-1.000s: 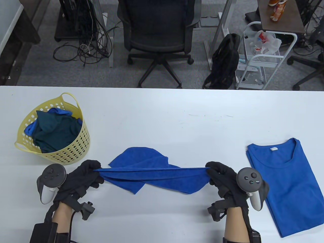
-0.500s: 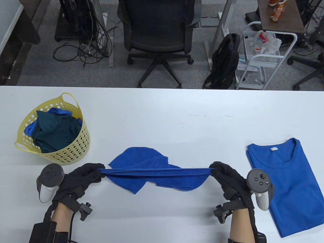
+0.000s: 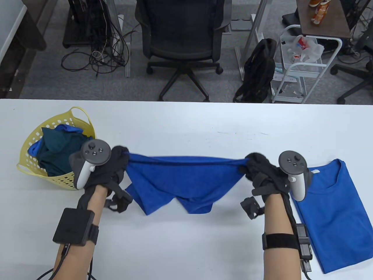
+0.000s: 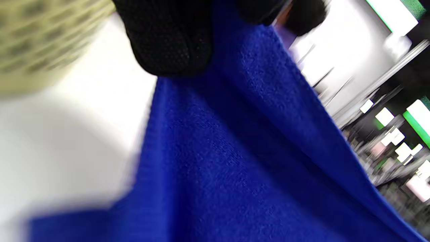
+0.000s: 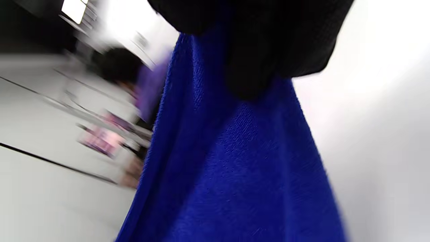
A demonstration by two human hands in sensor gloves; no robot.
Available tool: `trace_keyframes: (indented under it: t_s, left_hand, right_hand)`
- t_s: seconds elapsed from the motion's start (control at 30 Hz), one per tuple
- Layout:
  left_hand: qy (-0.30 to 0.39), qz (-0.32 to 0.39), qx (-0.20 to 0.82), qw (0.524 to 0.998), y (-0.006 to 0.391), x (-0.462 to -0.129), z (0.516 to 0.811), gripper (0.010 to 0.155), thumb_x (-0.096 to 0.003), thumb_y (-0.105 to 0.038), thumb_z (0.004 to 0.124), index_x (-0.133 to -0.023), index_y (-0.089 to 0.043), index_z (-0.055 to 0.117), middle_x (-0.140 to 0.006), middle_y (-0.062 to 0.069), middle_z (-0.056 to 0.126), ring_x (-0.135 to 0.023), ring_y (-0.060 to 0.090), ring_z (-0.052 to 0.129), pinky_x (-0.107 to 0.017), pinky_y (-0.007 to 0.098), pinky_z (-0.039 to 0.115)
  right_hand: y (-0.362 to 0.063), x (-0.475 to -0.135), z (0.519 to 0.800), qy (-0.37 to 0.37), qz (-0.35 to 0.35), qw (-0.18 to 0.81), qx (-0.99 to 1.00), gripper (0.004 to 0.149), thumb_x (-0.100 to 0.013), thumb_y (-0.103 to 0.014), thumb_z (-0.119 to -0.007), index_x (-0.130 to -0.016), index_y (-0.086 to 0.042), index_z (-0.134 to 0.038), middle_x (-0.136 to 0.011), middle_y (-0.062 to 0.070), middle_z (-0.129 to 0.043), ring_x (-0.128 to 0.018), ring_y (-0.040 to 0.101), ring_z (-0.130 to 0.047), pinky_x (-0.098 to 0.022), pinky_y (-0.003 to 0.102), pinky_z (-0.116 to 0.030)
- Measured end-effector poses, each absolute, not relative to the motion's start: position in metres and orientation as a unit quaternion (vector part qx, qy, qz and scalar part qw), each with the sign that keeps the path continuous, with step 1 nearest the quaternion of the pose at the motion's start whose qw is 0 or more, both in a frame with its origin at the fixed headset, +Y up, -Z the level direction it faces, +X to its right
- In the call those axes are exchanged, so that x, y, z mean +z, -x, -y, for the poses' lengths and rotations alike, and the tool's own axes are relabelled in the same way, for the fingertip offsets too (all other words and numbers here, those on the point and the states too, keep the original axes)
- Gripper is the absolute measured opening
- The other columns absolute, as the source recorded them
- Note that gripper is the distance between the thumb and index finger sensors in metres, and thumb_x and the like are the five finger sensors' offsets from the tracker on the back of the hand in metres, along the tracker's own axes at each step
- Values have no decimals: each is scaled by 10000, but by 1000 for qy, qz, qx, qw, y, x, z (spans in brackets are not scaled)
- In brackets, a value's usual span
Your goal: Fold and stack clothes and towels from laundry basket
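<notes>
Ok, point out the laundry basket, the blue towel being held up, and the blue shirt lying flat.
laundry basket (image 3: 65, 177), table view, on its yellow perforated front wall.
blue towel (image 3: 186, 178), table view, on the hanging middle.
blue shirt (image 3: 341, 213), table view, on the chest area.

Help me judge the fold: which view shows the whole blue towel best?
The table view: the blue towel hangs stretched between left hand and right hand. Both wrist views show only blurry cloth close under the gloved fingers.
</notes>
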State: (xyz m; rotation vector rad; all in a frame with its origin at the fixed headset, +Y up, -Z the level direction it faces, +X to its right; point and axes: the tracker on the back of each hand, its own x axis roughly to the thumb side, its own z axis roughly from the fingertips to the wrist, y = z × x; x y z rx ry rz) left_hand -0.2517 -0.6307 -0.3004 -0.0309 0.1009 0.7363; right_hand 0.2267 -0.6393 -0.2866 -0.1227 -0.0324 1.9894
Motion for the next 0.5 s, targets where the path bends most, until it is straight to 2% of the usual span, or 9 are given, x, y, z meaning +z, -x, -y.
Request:
trace_keyframes:
  t_s: [0.03, 0.1, 0.17, 0.23, 0.3, 0.37, 0.4, 0.5]
  left_hand:
    - [-41, -24, 378, 924, 253, -309, 608, 452, -601, -329, 660, -1040, -224, 635, -1129, 160, 677, -952, 282, 892, -665, 356, 865]
    - [-133, 6, 396, 909, 255, -311, 569, 449, -588, -349, 659, -1031, -282, 623, -1157, 93, 653, -998, 269, 844, -703, 364, 828]
    - [-214, 58, 392, 893, 260, -305, 540, 449, -576, -362, 658, -1021, -316, 619, -1162, 52, 650, -1021, 256, 818, -721, 362, 809]
    - [-262, 105, 392, 876, 265, -292, 526, 449, -572, -374, 657, -1018, -342, 614, -1171, 18, 640, -1042, 237, 798, -738, 359, 790]
    - [-292, 154, 404, 853, 271, -272, 526, 450, -569, -379, 664, -1016, -350, 620, -1177, 13, 632, -1058, 246, 769, -747, 368, 774]
    - [-287, 175, 401, 852, 276, -257, 541, 450, -565, -383, 676, -1012, -344, 640, -1174, 22, 639, -1054, 251, 775, -740, 373, 777]
    - [-268, 183, 397, 859, 277, -249, 553, 452, -567, -384, 679, -1015, -340, 643, -1175, 26, 642, -1051, 257, 778, -739, 376, 777]
    - [-191, 176, 367, 893, 280, -228, 613, 455, -571, -392, 691, -1021, -328, 666, -1172, 46, 665, -1042, 274, 797, -730, 388, 787]
  right_hand:
    - [-227, -286, 613, 34, 94, 552, 828, 393, -617, -160, -607, -980, -18, -655, -1041, 335, -667, -831, 329, -903, -631, 546, -742]
    - [-229, -281, 571, -31, 197, 546, 814, 390, -610, -178, -615, -975, -50, -667, -1039, 298, -694, -819, 310, -925, -640, 541, -744]
    - [-233, -268, 541, -95, 244, 536, 803, 390, -611, -198, -610, -983, -91, -655, -1065, 253, -679, -855, 288, -905, -673, 542, -710]
    - [-238, -253, 527, -136, 284, 529, 788, 390, -610, -215, -610, -988, -129, -650, -1089, 212, -664, -886, 267, -889, -701, 560, -659]
    - [-245, -239, 530, -177, 287, 539, 772, 390, -612, -222, -615, -992, -147, -652, -1106, 194, -645, -911, 266, -867, -713, 577, -622]
    - [-250, -228, 548, -198, 261, 541, 775, 391, -615, -222, -626, -998, -148, -660, -1115, 195, -638, -923, 274, -857, -716, 593, -609]
    - [-252, -223, 560, -199, 245, 535, 784, 393, -617, -223, -629, -1002, -146, -659, -1120, 198, -631, -928, 275, -853, -716, 597, -607]
    - [-262, -208, 622, -188, 160, 500, 830, 395, -625, -227, -643, -1011, -147, -669, -1126, 197, -638, -936, 297, -847, -713, 618, -601]
